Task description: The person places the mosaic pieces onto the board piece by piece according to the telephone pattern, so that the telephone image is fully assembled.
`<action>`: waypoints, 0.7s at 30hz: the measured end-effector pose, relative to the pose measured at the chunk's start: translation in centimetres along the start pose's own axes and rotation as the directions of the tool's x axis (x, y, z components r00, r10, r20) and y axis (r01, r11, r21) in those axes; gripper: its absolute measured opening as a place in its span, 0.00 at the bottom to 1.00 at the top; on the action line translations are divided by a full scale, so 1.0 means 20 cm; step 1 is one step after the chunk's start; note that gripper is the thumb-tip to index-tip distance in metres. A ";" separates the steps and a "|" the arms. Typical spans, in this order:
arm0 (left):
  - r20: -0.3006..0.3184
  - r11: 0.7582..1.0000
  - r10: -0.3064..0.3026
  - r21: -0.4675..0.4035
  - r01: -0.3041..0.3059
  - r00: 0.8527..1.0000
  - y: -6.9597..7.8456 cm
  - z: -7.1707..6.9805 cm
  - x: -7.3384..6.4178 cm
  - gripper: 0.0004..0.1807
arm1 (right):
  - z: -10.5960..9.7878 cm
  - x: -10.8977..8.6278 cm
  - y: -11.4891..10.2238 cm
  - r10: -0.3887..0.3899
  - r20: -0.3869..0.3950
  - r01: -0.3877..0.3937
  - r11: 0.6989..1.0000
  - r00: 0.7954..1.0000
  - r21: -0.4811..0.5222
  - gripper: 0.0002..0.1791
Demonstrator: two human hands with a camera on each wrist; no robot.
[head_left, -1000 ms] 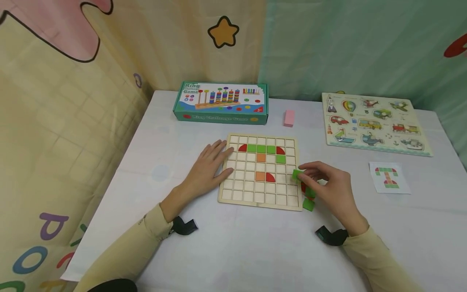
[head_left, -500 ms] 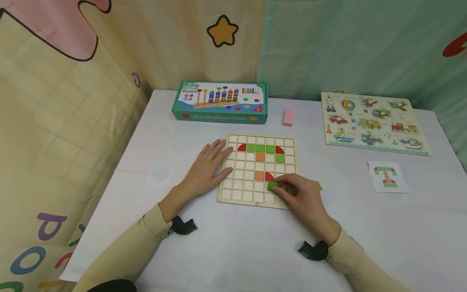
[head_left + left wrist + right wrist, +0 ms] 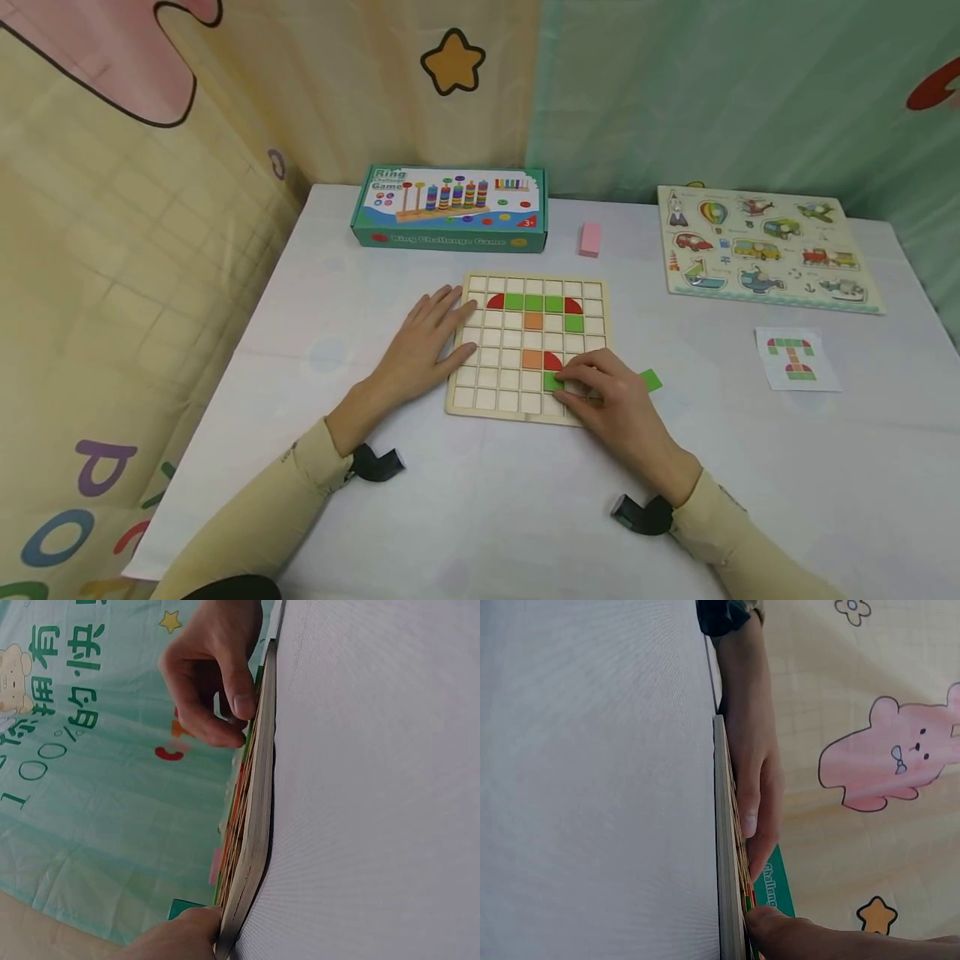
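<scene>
A square wooden grid board (image 3: 486, 402) lies on the table, with red quarter-round, green and orange tiles in some cells. My left hand (image 3: 422, 340) lies flat at its left side, fingers straight and spread, tips over the edge. With thumb and forefinger, my right hand (image 3: 618, 400) pinches a green square tile (image 3: 551, 382) at its right side. This tile lies in a cell just below a red quarter-round tile (image 3: 552, 361). In the left wrist view, the right hand's fingers (image 3: 241, 705) are bent down close over the board. Part of the board's lower right is hidden beneath that hand.
Another green tile (image 3: 650, 381) shows beside the right hand, off the board. A paper pattern card (image 3: 797, 360) lies at the right. Further back are a boxed ring game (image 3: 450, 208), a pink block (image 3: 589, 240) and a vehicle puzzle board (image 3: 768, 250).
My right hand has carried the green tile leftward from the board's right edge onto the grid, then lowered it into a cell under the red piece. The left hand has stayed put.
</scene>
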State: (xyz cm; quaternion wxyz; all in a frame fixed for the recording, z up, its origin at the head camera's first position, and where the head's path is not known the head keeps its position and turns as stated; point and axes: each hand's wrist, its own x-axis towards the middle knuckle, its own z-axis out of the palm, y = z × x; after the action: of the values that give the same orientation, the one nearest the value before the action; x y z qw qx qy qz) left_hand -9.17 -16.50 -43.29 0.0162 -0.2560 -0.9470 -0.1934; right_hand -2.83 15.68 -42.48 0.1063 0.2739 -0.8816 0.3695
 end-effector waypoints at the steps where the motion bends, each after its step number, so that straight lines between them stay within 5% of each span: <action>1: 0.003 1.000 -0.001 0.000 0.001 1.000 0.00 0.00 0.00 0.37 | 0.00 0.00 0.00 -0.008 0.002 0.008 1.000 1.000 -0.002 0.16; 12: 0.020 1.000 -0.009 -0.004 0.009 1.000 0.00 0.00 0.00 0.37 | -0.06 0.01 0.03 -0.029 -0.008 0.029 1.000 1.000 0.003 0.14; 17: 0.015 1.000 -0.003 0.000 0.003 1.000 0.00 0.00 0.00 0.37 | -0.20 0.02 0.11 0.027 -0.054 -0.029 0.998 0.998 -0.049 0.16; 21: 0.009 1.000 0.000 0.003 0.000 1.000 0.00 0.00 0.00 0.37 | -0.32 0.02 0.18 0.122 0.015 -0.120 0.989 0.992 -0.087 0.19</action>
State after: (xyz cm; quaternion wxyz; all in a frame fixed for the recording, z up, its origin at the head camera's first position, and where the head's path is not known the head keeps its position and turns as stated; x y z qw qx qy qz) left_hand -9.27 -16.53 -43.28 0.0124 -0.2569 -0.9473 -0.1910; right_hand -5.28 22.15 -39.93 0.0864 0.2190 -0.9127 0.3339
